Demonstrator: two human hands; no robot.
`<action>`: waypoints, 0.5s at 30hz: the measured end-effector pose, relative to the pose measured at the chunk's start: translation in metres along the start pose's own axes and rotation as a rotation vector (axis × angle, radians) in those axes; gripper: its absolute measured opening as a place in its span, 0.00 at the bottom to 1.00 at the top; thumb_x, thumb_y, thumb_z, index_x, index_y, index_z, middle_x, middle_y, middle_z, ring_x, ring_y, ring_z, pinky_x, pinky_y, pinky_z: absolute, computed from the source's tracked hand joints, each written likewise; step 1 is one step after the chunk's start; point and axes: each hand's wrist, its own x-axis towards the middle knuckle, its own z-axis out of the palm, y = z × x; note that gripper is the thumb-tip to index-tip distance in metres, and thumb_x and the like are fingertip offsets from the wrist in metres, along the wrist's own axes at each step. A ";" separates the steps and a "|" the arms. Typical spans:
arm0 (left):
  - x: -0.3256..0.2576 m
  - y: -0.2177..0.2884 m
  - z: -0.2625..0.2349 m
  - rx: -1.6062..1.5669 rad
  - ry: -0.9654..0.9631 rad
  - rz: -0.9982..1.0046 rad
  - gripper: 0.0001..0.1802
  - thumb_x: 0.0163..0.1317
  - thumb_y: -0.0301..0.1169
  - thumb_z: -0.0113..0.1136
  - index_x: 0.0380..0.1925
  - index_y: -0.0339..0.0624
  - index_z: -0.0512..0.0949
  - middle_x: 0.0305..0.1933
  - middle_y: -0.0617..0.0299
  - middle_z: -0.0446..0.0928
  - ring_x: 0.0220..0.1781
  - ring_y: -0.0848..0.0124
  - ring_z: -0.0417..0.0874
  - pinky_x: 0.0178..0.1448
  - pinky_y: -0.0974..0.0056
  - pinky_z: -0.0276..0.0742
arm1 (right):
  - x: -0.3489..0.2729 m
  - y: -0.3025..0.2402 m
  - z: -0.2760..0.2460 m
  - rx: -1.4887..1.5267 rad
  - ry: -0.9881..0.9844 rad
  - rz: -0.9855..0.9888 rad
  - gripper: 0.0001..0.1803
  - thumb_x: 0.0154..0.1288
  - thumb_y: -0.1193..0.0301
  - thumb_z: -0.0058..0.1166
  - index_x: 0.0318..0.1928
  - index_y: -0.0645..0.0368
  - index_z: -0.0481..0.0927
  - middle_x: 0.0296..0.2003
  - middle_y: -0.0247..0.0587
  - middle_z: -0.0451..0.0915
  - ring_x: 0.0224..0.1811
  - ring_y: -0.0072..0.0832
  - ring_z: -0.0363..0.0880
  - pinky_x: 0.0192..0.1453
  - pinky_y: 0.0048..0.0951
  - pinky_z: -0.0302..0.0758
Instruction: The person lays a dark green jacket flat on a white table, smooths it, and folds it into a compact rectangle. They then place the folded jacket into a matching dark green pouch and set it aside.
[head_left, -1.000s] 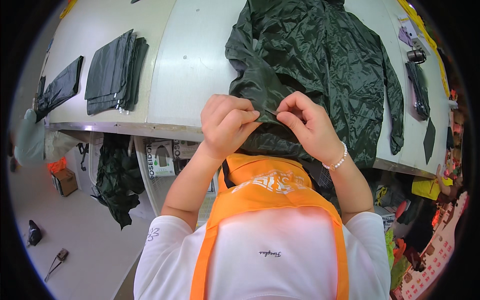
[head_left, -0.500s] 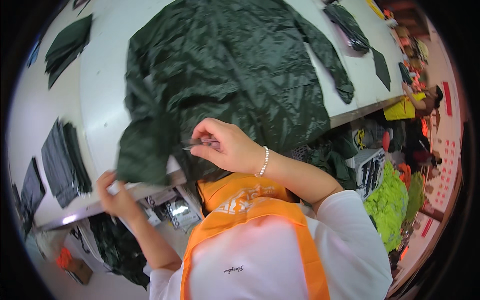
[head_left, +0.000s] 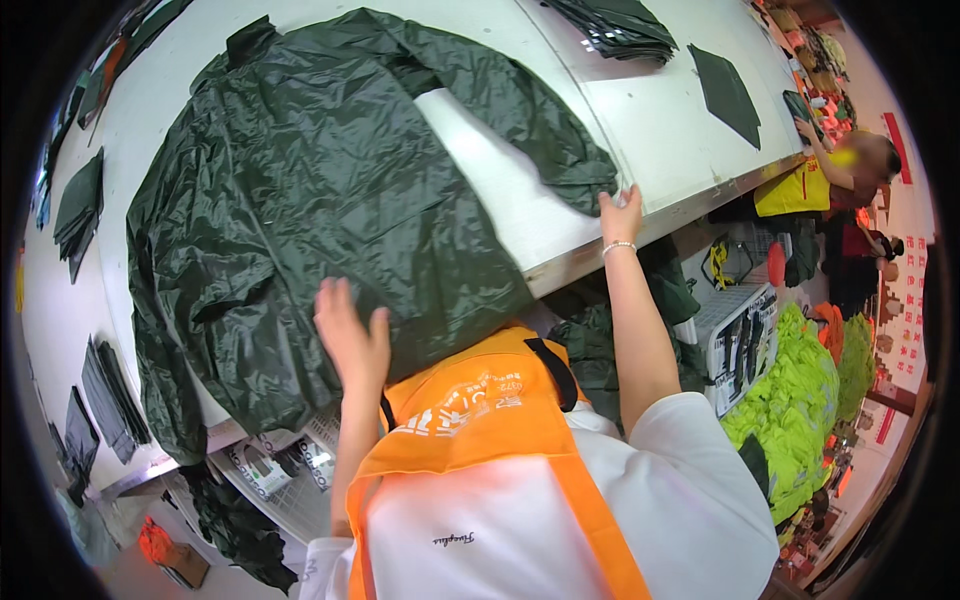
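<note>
Big white table [head_left: 660, 110], long and flat, metal edge near person. Dark green raincoat [head_left: 300, 200] spread flat on table, bottom part hanging over near edge. Left hand [head_left: 352, 335] open, fingers spread, flat on raincoat. Right hand [head_left: 620, 212] open, touching sleeve end [head_left: 585, 180]. Folded dark green pieces [head_left: 615, 25] at far end of table. Bright green pile [head_left: 790, 400] low at right. Another person [head_left: 835, 175] beside table, far right.

Jacket [head_left: 330, 190]: dark green, glossy, plain. Table [head_left: 650, 110]: white. Apron [head_left: 480, 420]: orange, white print. Shirt [head_left: 680, 500]: white. Folded stacks [head_left: 615, 25]: dark green, possibly near-black. Heap [head_left: 790, 400] at right: neon yellow-green. Wrist bracelet [head_left: 619, 246]: white beads.
</note>
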 end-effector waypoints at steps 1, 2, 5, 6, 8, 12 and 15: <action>0.002 0.025 0.020 0.049 -0.098 0.044 0.34 0.54 0.31 0.62 0.61 0.36 0.63 0.68 0.43 0.57 0.70 0.46 0.56 0.72 0.50 0.50 | 0.020 0.029 0.004 0.086 -0.085 0.064 0.28 0.54 0.78 0.58 0.57 0.70 0.69 0.49 0.49 0.76 0.51 0.38 0.75 0.55 0.30 0.72; 0.007 0.046 0.032 -0.018 -0.123 0.067 0.34 0.55 0.32 0.63 0.61 0.36 0.63 0.68 0.42 0.57 0.69 0.46 0.57 0.71 0.50 0.51 | 0.038 0.055 0.009 0.176 -0.169 0.130 0.27 0.53 0.78 0.59 0.56 0.70 0.70 0.46 0.48 0.77 0.48 0.35 0.76 0.52 0.29 0.73; 0.023 0.093 0.043 -0.170 -0.177 0.095 0.33 0.55 0.32 0.63 0.60 0.34 0.64 0.66 0.43 0.61 0.67 0.47 0.61 0.68 0.52 0.58 | 0.040 0.006 -0.009 0.448 -0.521 0.404 0.22 0.50 0.79 0.63 0.47 0.69 0.74 0.32 0.36 0.77 0.31 0.20 0.74 0.35 0.22 0.71; 0.032 0.108 0.041 -0.216 -0.211 0.130 0.33 0.56 0.31 0.62 0.61 0.37 0.63 0.67 0.45 0.61 0.68 0.49 0.62 0.68 0.53 0.59 | 0.031 -0.011 -0.016 0.538 -0.563 0.388 0.21 0.49 0.79 0.63 0.46 0.68 0.75 0.30 0.33 0.76 0.29 0.18 0.72 0.33 0.20 0.69; 0.051 0.134 0.034 -0.281 -0.244 0.208 0.32 0.58 0.30 0.60 0.62 0.39 0.63 0.66 0.48 0.63 0.68 0.52 0.63 0.68 0.56 0.60 | -0.001 -0.061 -0.033 0.690 -0.688 0.282 0.19 0.49 0.81 0.63 0.44 0.67 0.76 0.28 0.29 0.74 0.27 0.15 0.68 0.30 0.18 0.66; 0.085 0.173 0.039 -0.486 -0.246 0.227 0.29 0.61 0.29 0.57 0.62 0.36 0.62 0.60 0.48 0.69 0.63 0.56 0.69 0.66 0.59 0.62 | -0.061 -0.103 -0.053 0.696 -1.052 -0.052 0.20 0.51 0.83 0.62 0.47 0.65 0.75 0.30 0.26 0.72 0.28 0.12 0.66 0.33 0.16 0.68; 0.092 0.173 0.055 -0.976 -0.333 -0.118 0.21 0.66 0.31 0.52 0.57 0.32 0.66 0.51 0.53 0.76 0.52 0.69 0.75 0.58 0.67 0.67 | -0.071 -0.115 -0.060 0.799 -1.200 -0.043 0.20 0.52 0.80 0.64 0.48 0.64 0.77 0.31 0.24 0.73 0.28 0.10 0.65 0.33 0.14 0.66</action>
